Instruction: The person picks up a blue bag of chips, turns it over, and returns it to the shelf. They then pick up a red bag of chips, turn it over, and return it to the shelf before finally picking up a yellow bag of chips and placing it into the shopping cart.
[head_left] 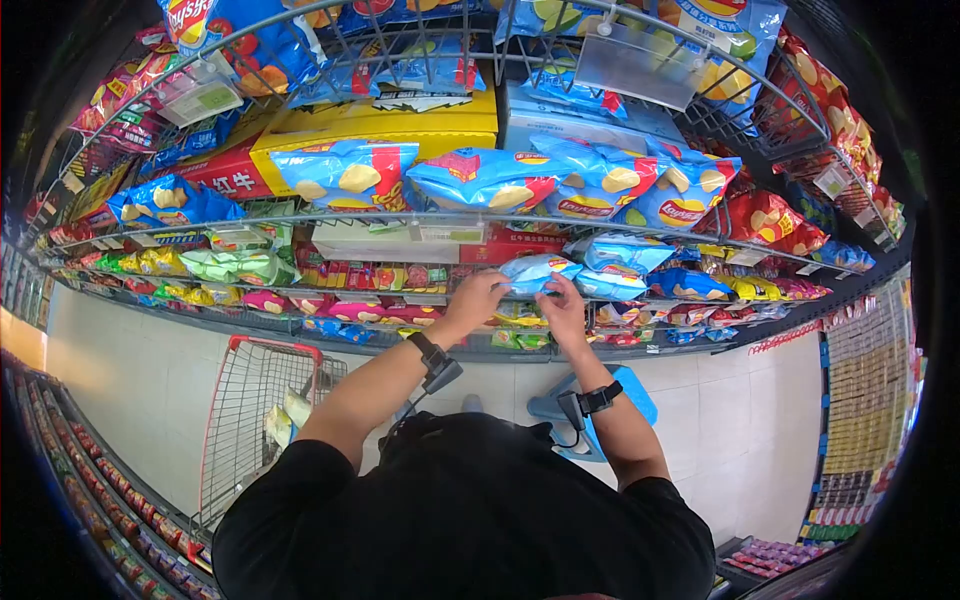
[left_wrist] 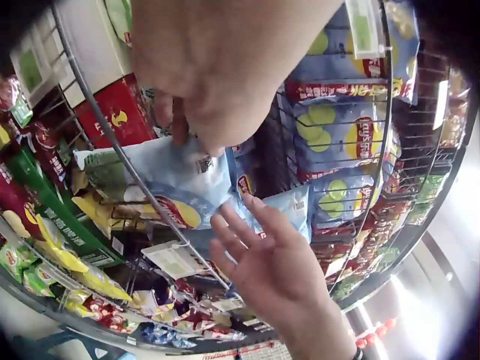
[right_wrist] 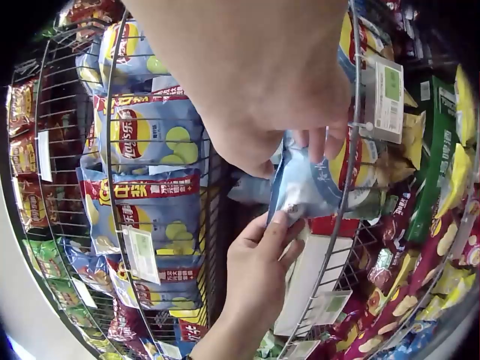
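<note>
A light blue bag of chips (head_left: 540, 272) lies at the front of a wire shelf, between both hands. My left hand (head_left: 478, 302) pinches its left end; in the right wrist view the left thumb and fingers (right_wrist: 259, 262) hold the bag's edge. At the bag's other end is my right hand (head_left: 565, 314). The left wrist view shows the right palm (left_wrist: 279, 277) uncovered, fingers loosely extended with their tips right at the bag. Other light blue chip bags (head_left: 625, 252) lie just right of it on the same shelf.
A wire shelf rail (head_left: 440, 218) with a row of blue chip bags (head_left: 490, 180) runs above the hands. Behind on the left stands a shopping cart (head_left: 260, 400). A blue stool (head_left: 620, 400) is on the floor at the right.
</note>
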